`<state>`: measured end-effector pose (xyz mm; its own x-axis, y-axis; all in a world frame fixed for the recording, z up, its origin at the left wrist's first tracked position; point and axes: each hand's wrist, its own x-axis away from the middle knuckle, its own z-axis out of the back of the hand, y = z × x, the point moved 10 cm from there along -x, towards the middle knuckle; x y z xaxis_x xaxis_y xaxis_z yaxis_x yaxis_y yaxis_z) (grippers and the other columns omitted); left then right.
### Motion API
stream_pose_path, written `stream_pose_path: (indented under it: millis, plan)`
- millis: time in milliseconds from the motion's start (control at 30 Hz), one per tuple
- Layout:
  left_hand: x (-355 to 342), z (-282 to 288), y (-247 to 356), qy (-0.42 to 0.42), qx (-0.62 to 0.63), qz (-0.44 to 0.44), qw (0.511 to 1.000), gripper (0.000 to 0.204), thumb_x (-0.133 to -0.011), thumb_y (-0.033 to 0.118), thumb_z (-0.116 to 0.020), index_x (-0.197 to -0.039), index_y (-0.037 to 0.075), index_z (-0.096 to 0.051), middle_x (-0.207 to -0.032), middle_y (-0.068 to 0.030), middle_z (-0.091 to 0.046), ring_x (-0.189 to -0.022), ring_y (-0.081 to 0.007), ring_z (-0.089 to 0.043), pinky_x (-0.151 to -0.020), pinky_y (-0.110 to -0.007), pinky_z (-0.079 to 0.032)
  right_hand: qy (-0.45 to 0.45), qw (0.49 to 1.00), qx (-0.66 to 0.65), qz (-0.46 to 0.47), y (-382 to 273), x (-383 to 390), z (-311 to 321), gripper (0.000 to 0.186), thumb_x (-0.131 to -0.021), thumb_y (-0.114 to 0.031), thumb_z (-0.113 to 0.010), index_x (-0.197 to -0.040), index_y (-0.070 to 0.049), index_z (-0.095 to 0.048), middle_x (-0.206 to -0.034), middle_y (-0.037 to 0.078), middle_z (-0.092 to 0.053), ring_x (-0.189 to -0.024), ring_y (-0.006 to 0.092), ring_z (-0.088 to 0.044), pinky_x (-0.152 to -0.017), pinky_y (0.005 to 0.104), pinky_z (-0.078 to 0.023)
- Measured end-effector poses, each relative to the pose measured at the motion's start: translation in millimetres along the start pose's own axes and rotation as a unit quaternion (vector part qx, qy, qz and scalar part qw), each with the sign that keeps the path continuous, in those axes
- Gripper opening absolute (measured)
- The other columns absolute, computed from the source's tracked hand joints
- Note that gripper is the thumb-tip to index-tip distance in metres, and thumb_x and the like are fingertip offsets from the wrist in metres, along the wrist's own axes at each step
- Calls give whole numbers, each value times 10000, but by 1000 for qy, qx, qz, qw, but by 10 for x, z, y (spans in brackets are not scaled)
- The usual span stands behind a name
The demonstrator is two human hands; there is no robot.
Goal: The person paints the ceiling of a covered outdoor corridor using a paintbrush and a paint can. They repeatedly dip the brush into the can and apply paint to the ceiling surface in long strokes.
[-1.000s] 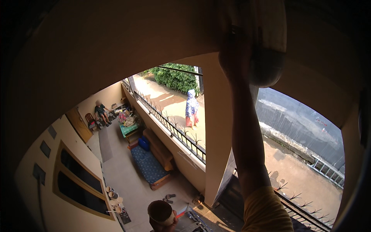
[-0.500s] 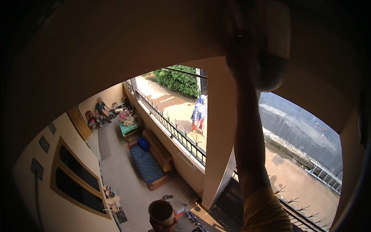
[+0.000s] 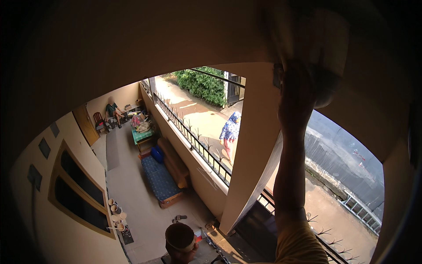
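Low in the view, my left hand is closed around a round tub with a brown inside and a paler rim. My right arm, in a yellow sleeve, stretches up past the pillar. At its end my right hand is raised under the dark ceiling, its fingers closed, dark and blurred. Above it shows a pale streak that I cannot make out. Just beside that hand is a large rounded pale object with a dark lower part; whether it is touched or fixed overhead, I cannot tell.
Far below, a blue daybed stands along the low wall. Behind it is a green-covered table with bundles. A person sits at the far end; another walks outside the spiked railing. Several pots line the left wall.
My view has shifted a little, so the porch appears lower-left and the pillar's top further right. My right hand appears further right and slightly lower. The left hand still holds the tub.
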<state>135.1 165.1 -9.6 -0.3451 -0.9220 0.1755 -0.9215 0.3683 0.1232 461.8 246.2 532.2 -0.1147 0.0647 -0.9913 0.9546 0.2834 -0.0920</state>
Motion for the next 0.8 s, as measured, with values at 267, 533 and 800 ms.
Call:
stream_pose_path:
  millis: [267,533,800]
  plan:
    - [-39,30,39,-6,-93,-21,995,585,-896,554,-581,-1283,115,-575,-1207,-122,-593,-1096,-327,-567,-798,-450,-568,99,967,-204,-118,219,740,1466,340,-1034,-104,-515,-1317,82,-542,-905,144,-674,-502,41,-459,-420,158,-305]
    - [-19,-159,-87,-31,11,17,999,621,-910,580,-591,-1308,104,-569,-1264,-110,-567,-1141,-322,-577,-827,-462,-574,-3,930,-237,-282,2276,-85,1798,400,-989,-145,-641,-1353,3,-568,-984,136,-709,-636,88,-599,-481,194,-430]
    - [-204,54,-211,-7,82,38,996,632,-892,656,-535,-1318,193,-600,-1253,-101,-660,-1208,-378,-590,-808,-502,-544,-201,946,-143,-210,3014,-978,856,481,-980,-148,-644,-1417,6,-516,-1414,146,-553,-1127,193,-613,-841,299,-523]
